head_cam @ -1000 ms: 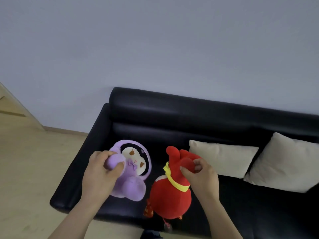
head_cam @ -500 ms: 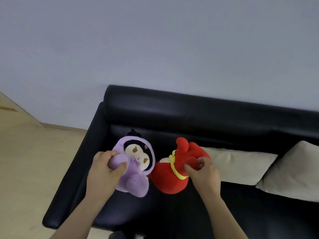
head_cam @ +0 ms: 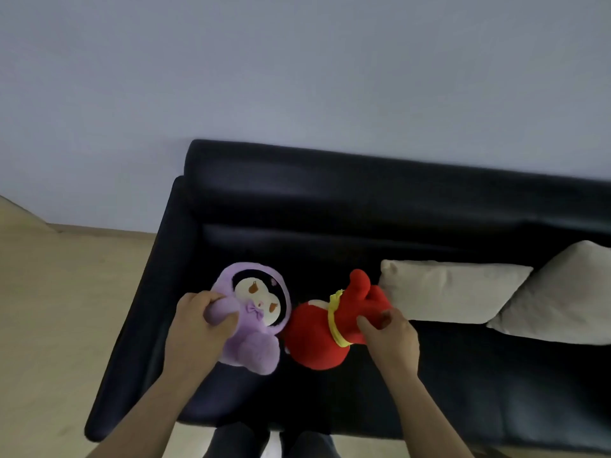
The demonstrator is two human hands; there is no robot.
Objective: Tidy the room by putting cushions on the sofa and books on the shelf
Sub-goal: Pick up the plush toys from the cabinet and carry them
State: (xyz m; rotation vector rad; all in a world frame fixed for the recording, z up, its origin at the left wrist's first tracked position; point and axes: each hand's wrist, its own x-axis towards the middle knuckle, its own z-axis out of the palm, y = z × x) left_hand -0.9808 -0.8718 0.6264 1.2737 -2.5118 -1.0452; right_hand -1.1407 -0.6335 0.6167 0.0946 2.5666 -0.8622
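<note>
A black leather sofa [head_cam: 363, 206] stands against the wall. My left hand [head_cam: 198, 328] grips the arm of a purple plush doll [head_cam: 254, 312] with a white face, low over the left end of the seat. My right hand [head_cam: 390, 338] pinches the top of a red plush toy [head_cam: 317, 335] with a yellow band, which lies tilted on its side beside the purple one. The two toys touch. Two beige cushions, one [head_cam: 449, 292] and another [head_cam: 562, 299], lean on the sofa to the right.
Light wooden floor [head_cam: 66, 309] lies left of the sofa. A plain pale wall [head_cam: 297, 77] rises behind it. My legs [head_cam: 271, 441] show at the sofa's front edge. The right part of the seat [head_cam: 529, 391] is bare black leather.
Both hands have moved the toys forward and down onto the seat. The red toy, hanging upright a second ago, now lies tilted against the purple doll. I stand closer to the sofa.
</note>
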